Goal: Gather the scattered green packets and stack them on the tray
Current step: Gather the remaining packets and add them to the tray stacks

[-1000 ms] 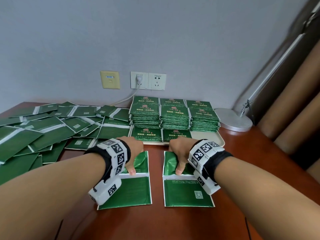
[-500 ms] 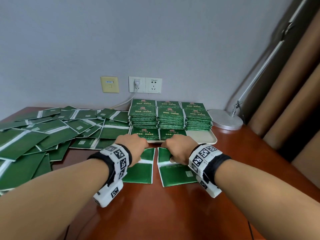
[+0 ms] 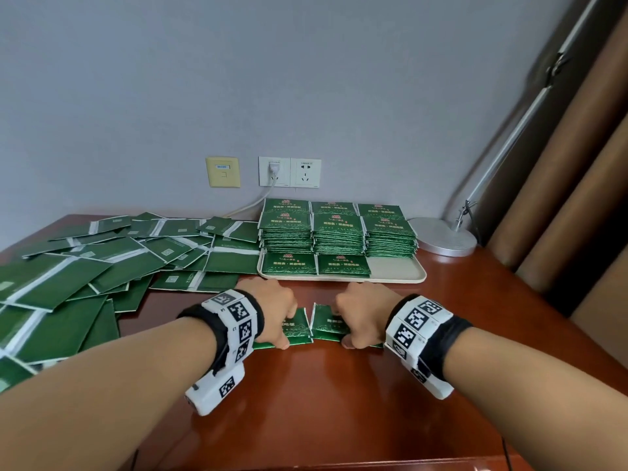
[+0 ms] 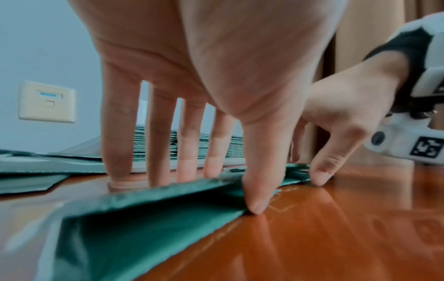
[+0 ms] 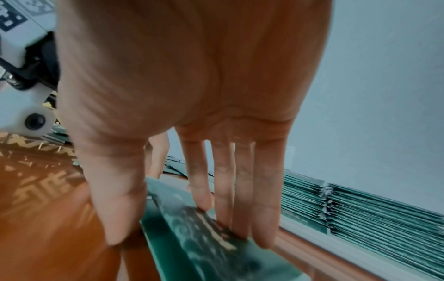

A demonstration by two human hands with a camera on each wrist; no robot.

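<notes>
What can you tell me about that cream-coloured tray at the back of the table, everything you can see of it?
The cream tray is a shallow rectangle with rounded corners and a low rim, plastic by its look. It lies flat on the red-brown wooden table near the wall, beyond both hands. Neat stacks of green packets fill its back; two single packets lie in the front row, leaving the front right corner bare. Scattered packets reach its left edge. Neither hand touches it.

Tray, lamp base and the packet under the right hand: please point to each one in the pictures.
tray (image 3: pixel 396 270), head view, on its bare front right corner.
lamp base (image 3: pixel 441 236), head view, on the top of the round metal disc.
packet under the right hand (image 3: pixel 324 322), head view, on its printed green face.
</notes>
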